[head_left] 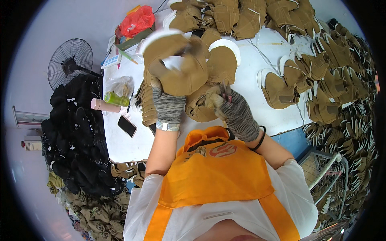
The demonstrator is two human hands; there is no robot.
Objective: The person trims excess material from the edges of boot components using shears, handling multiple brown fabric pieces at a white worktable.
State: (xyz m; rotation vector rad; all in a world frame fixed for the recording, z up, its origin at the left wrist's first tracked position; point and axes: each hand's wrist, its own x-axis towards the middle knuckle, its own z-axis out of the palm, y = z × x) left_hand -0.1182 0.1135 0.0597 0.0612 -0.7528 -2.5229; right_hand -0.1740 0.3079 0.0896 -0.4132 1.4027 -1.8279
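Note:
My left hand, in a grey knit glove, is raised over the white table and grips a tan shoe upper with a white lining, blurred by motion. My right hand, also gloved, rests lower on another tan upper lying at the table's near edge and pinches a small tool whose kind I cannot make out. A stack of tan uppers stands just left of my left hand.
Several tan uppers lie across the table and are heaped at the right. A phone, pink tube and green bottle lie left. A fan and black pile sit beside the table; a wire basket is at lower right.

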